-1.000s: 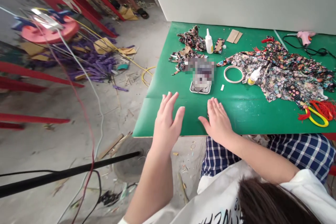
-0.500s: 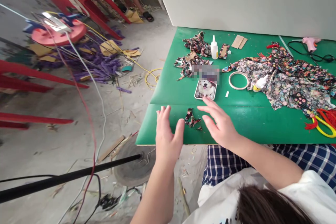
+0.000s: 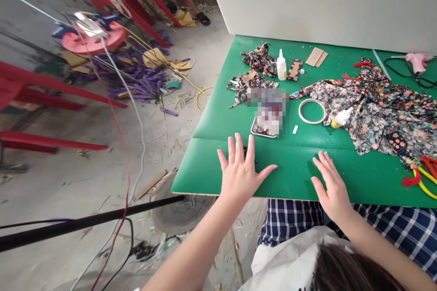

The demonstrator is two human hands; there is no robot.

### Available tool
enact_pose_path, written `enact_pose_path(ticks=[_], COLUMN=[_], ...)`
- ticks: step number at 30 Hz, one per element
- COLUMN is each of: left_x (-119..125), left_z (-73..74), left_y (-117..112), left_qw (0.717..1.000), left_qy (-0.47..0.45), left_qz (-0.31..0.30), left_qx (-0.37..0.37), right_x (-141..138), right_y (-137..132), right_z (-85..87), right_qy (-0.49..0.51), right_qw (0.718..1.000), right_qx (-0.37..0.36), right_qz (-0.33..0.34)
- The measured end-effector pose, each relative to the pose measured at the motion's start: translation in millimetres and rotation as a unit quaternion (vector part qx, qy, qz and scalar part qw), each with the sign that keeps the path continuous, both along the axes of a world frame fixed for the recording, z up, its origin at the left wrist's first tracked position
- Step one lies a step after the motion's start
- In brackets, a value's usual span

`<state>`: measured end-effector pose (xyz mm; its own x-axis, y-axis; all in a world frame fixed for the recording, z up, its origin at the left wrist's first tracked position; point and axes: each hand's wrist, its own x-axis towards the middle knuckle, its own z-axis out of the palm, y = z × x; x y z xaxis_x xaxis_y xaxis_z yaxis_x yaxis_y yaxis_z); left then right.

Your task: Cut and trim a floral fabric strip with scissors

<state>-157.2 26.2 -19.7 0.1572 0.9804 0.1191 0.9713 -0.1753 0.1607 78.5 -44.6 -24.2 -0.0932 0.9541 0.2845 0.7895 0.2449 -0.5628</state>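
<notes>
My left hand (image 3: 241,170) lies flat and open on the green table (image 3: 300,177) near its front edge, fingers spread, covering a small dark fabric scrap whose edge peeks out by the fingers. My right hand (image 3: 331,186) rests open on the table to the right, holding nothing. Just beyond my left hand lies a phone in a white case (image 3: 262,128), partly blurred. A tape ring (image 3: 312,111) and a small glue bottle (image 3: 341,117) lie farther back.
Floral cloth (image 3: 378,104) spreads across the right of the table, with more scraps (image 3: 256,61), a white glue bottle (image 3: 281,65), cardboard pieces (image 3: 316,57), a pink glue gun (image 3: 418,61) and yellow-red scissors (image 3: 421,175). Red furniture, cables and purple litter cover the floor left; a black pole (image 3: 85,223) crosses below.
My left hand moved right onto the fabric scrap and flattened over it. My right hand drew back from the phone to the right and settled flat on the table.
</notes>
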Motion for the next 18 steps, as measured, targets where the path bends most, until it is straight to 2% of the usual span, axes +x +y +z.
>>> enact_pose_path(ticks=[5, 12, 18], left_x=[-18, -41, -39], left_z=[0.8, -3.9, -4.1], left_y=[33, 65, 99], left_qw=[0.999, 0.999, 0.998], left_qy=[0.013, -0.014, -0.023], left_qz=[0.036, 0.034, 0.047], left_qx=[-0.023, -0.038, -0.04], right_x=[-3, -1, -3], right_y=[3, 2, 3], right_z=[0.3, 1.9, 0.4], right_qy=[-0.002, -0.001, -0.007], right_qw=[1.0, 1.0, 0.999], right_qx=[0.01, 0.021, 0.028], right_qz=[0.006, 0.009, 0.015])
